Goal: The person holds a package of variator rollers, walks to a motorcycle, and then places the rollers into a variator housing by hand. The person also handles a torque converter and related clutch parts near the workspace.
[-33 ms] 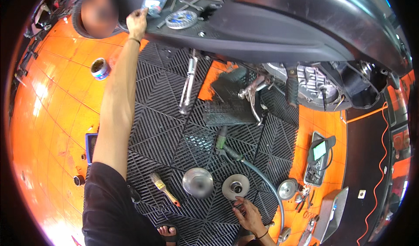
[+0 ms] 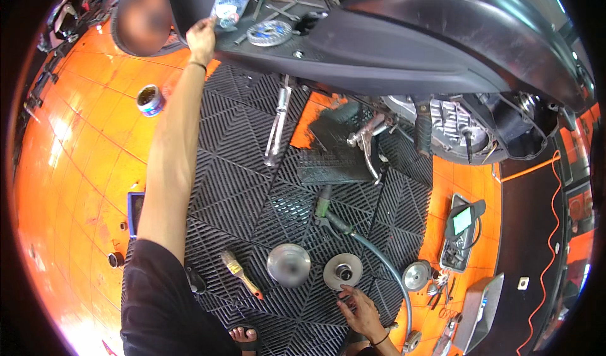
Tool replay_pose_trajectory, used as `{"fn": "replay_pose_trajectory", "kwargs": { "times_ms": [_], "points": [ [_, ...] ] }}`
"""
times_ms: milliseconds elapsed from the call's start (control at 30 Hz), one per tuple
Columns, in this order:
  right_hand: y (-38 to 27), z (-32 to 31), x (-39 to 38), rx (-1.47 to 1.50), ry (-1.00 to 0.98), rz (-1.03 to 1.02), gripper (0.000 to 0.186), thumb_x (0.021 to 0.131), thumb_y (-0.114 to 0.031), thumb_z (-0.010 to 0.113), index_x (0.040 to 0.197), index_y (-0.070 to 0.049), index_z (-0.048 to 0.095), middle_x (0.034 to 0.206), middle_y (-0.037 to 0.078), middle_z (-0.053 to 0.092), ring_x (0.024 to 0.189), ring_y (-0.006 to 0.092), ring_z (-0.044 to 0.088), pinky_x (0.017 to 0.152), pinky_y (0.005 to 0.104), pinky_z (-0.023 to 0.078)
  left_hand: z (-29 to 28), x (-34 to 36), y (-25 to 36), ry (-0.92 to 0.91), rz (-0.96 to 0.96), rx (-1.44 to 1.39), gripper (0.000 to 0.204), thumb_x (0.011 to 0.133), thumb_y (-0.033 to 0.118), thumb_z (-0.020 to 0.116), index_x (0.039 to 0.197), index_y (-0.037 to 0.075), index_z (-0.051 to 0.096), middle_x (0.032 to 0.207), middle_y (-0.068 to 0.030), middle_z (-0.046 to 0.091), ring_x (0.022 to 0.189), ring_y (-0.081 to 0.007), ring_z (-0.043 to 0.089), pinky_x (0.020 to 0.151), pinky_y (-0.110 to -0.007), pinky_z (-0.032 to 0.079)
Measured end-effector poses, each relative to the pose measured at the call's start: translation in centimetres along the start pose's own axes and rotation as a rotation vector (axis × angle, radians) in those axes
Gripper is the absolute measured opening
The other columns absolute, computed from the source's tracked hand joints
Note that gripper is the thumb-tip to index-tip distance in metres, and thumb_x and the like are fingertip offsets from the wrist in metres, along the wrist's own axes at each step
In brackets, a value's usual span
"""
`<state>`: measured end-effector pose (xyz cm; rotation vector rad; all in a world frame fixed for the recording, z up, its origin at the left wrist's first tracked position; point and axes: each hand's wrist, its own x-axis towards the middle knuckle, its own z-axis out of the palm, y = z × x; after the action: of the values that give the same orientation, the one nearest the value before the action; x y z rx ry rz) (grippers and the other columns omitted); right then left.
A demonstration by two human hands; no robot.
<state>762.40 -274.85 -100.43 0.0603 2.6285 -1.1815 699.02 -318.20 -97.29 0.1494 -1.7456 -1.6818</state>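
My left arm stretches far forward to the scooter's black footboard. There my left hand (image 2: 201,39) is closed, its fingertips pinching the near corner of a small clear plastic bag (image 2: 230,9) with printing on it. What the bag holds is hard to make out. Low in the view, my right hand (image 2: 362,313) has curled fingers beside the near rim of a round metal pulley plate (image 2: 343,272) with a hub at its centre. Something small and dark seems to be at those fingertips, too small to name. A shiny metal bell-shaped cover (image 2: 288,265) lies left of the plate.
A toothed disc (image 2: 269,33) and wrenches (image 2: 283,10) lie on the footboard. On the black mat are a brush (image 2: 241,275) and a green air gun (image 2: 324,203) with its hose. An open tub (image 2: 150,100) stands left; a tool tray (image 2: 459,236) is at right. The scooter's open engine case (image 2: 454,125) juts over the mat.
The view has shifted slightly, so most things appear a little lower and further right. Both hands keep their grip and place, with no clear movement of any object.
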Motion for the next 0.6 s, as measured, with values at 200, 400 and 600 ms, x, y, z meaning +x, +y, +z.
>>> {"fn": "replay_pose_trajectory", "kwargs": {
  "times_ms": [200, 400, 600],
  "points": [
    [-2.0, 0.8, -1.7, 0.067, 0.029, -0.081, 0.04, 0.089, -0.006, 0.071, 0.127, 0.001, 0.059, 0.101, 0.01, 0.068, 0.075, 0.0181, 0.067, 0.068, 0.0295, 0.054, -4.3, -12.4, 7.6, -0.364, -0.285, -0.44, 0.017, 0.099, 0.02, 0.065, 0.102, 0.003, 0.065, 0.093, -0.0029, 0.068, 0.077, -0.0136, 0.066, 0.075, -0.031, 0.059],
    [-5.2, -0.2, -3.4, 0.072, 0.077, -0.095, 0.035, 0.091, -0.011, 0.071, 0.122, 0.0, 0.06, 0.104, 0.009, 0.067, 0.079, 0.0155, 0.065, 0.072, 0.031, 0.054, -9.3, -25.7, 19.3, -0.958, 0.086, 0.061, 0.02, 0.096, 0.02, 0.068, 0.09, 0.001, 0.065, 0.082, -0.0029, 0.066, 0.078, -0.0084, 0.06, 0.068, -0.03, 0.05],
    [-10.1, -0.1, -6.3, 0.684, 0.209, -0.127, 0.058, 0.09, -0.01, 0.072, 0.138, 0.001, 0.043, 0.125, 0.01, 0.055, 0.094, 0.0143, 0.06, 0.084, 0.0307, 0.053, -12.5, -37.4, 30.5, -1.4, -0.017, 0.082, 0.034, 0.09, 0.027, 0.075, 0.076, 0.0, 0.061, 0.068, -0.0025, 0.06, 0.066, -0.0044, 0.053, 0.059, -0.027, 0.044]
  ]
}}
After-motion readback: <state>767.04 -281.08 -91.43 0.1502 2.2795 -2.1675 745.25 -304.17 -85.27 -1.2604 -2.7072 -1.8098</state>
